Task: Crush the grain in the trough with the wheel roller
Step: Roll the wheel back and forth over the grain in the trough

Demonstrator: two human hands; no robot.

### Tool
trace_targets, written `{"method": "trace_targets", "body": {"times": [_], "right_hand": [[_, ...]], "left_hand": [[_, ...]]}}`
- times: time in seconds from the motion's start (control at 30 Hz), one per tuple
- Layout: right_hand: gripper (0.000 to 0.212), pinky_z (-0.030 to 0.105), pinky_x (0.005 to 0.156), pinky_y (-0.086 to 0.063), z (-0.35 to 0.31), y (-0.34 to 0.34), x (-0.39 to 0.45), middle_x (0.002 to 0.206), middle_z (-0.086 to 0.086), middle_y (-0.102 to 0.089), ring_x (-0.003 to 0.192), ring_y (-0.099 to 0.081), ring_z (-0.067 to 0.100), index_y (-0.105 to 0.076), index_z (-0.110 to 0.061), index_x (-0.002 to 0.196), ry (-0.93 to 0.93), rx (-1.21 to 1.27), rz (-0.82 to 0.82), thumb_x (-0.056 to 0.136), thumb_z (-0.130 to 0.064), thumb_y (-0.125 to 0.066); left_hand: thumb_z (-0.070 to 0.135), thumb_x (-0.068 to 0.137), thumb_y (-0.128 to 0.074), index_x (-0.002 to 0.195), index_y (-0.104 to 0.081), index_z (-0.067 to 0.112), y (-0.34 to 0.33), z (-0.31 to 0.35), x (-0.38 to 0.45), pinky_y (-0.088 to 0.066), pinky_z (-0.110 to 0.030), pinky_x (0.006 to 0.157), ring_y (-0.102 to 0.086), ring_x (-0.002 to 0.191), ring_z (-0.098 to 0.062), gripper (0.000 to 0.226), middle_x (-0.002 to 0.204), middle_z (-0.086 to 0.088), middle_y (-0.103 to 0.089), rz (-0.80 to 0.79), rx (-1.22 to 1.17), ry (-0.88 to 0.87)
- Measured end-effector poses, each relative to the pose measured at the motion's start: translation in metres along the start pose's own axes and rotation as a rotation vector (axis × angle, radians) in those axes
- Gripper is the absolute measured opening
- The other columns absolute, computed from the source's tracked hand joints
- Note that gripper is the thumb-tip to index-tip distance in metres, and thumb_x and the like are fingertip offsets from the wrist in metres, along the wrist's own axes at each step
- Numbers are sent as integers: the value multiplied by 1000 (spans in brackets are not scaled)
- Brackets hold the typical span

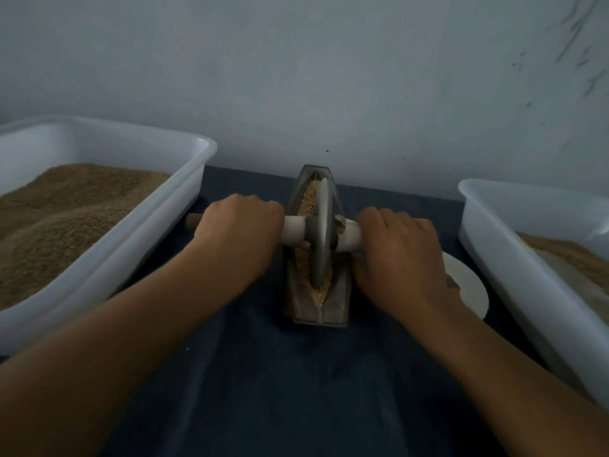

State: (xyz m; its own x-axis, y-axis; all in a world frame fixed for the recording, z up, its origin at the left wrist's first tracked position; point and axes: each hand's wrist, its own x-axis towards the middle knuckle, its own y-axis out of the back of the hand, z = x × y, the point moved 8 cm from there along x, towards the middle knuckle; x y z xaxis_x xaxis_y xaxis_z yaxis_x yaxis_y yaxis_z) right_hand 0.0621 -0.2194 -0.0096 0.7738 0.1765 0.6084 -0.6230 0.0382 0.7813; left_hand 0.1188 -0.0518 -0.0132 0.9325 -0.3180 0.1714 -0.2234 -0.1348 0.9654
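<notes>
A narrow boat-shaped metal trough [339,301] lies lengthwise on the dark blue cloth, holding tan grain [309,196]. A grey wheel roller [321,232] stands upright in the trough's groove, near its middle. A pale wooden axle [293,230] runs through the wheel to both sides. My left hand [237,232] grips the axle left of the wheel. On the other side my right hand [398,255] grips the axle's right part. The brown left tip of the axle [192,221] sticks out past my left hand.
A white tub [184,206] heaped with brown ground grain stands at the left. Another white tub [487,245] with some grain stands at the right. A white plate [468,288] lies under my right wrist. A pale wall rises just behind the trough.
</notes>
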Motion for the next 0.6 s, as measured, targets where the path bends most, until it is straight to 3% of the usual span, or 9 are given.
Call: {"method": "trace_targets", "body": {"times": [0.13, 0.3, 0.43, 0.5, 0.6], "right_hand": [[21, 32, 67, -26, -3, 10, -6, 80, 2, -58, 71, -52, 23, -58, -16, 91, 32, 13, 27, 76, -21, -72], [16, 31, 65, -23, 3, -6, 2, 76, 2, -57, 65, -49, 22, -57, -16, 88, 33, -22, 39, 80, -20, -70], [25, 32, 59, -19, 15, -37, 27, 74, 2, -57, 61, -48, 26, -45, -20, 81, 27, -64, -61, 78, -23, -70], [31, 33, 57, -19, 23, -53, 42, 79, 2, -60, 68, -55, 29, -40, -22, 82, 16, -60, -115, 78, -29, -69], [27, 32, 58, -27, 33, -70, 65, 93, 0, -63, 83, -60, 28, -53, -23, 99, 17, 1, -164, 79, -35, -67]], "left_hand": [[34, 86, -69, 111, -48, 19, -1, -1, -8, -40, -32, 64, -48, 76, -17, 36, 98, 0, -61, 33, -14, -28], [32, 85, -69, 111, -41, 23, -9, -2, 6, -43, -35, 61, -50, 74, -18, 38, 97, 1, -60, 90, -110, -71], [27, 84, -71, 118, -41, 24, -15, -1, 37, -47, -38, 67, -63, 89, -26, 46, 106, -3, -60, 127, -151, -87], [25, 81, -73, 123, -43, 23, -15, 0, 54, -41, -37, 68, -61, 96, -28, 52, 111, -6, -58, 166, -144, -80], [22, 81, -72, 127, -44, 22, -14, -1, 76, -41, -38, 71, -59, 101, -30, 53, 117, -9, -53, 207, -146, -67]]}}
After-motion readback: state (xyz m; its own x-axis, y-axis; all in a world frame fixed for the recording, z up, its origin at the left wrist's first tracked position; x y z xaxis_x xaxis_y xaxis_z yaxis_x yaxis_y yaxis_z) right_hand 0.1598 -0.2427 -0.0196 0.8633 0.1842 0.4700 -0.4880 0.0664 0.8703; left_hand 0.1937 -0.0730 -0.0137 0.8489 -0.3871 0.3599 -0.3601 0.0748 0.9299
